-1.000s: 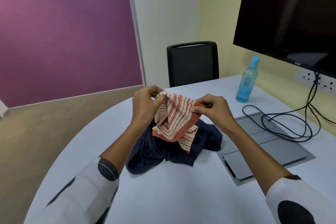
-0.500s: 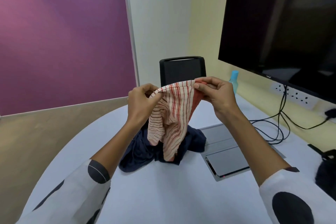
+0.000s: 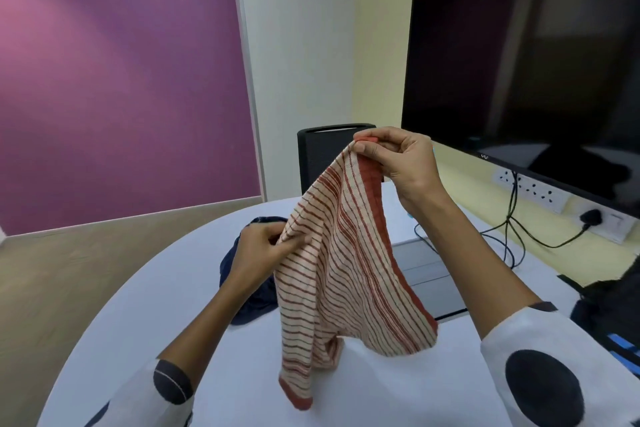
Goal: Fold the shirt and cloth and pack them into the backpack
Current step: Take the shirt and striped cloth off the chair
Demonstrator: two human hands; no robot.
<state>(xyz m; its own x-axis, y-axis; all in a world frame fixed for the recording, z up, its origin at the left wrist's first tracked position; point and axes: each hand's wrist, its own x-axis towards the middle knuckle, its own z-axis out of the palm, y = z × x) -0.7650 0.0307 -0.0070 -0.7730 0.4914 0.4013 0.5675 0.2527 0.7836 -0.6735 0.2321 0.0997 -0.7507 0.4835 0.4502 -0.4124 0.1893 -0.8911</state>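
1. Hands of a person in white sleeves with large dark dots are raised over a pale table [image 3: 194, 288]. The right hand [image 3: 398, 163], held high, pinches one corner of a striped cloth [image 3: 346, 270] between thumb and fingers. The left hand [image 3: 263, 250], lower and to the left, pinches the cloth's edge partway down.
2. The cloth hangs slack from the right hand, its lowest corner close to the table near the person's body; whether it touches cannot be told. It is cream with thin rust-red stripes and a solid rust border, and looks thin and loosely woven.
3. Handling, as a judgement: light, soft and limp, with no stiffness, so it will sag wherever unsupported. Corners and hemmed edges give the surest hold for squaring it up.
4. Just behind the left hand lies a crumpled dark navy shirt [image 3: 242, 291], also soft.
5. Beyond the right forearm sits a flat grey panel [image 3: 426, 274] set into the table, with black cables [image 3: 512, 236] running to wall sockets.
6. At the far right edge, a dark bag, probably the backpack [image 3: 613, 308], is only partly visible.
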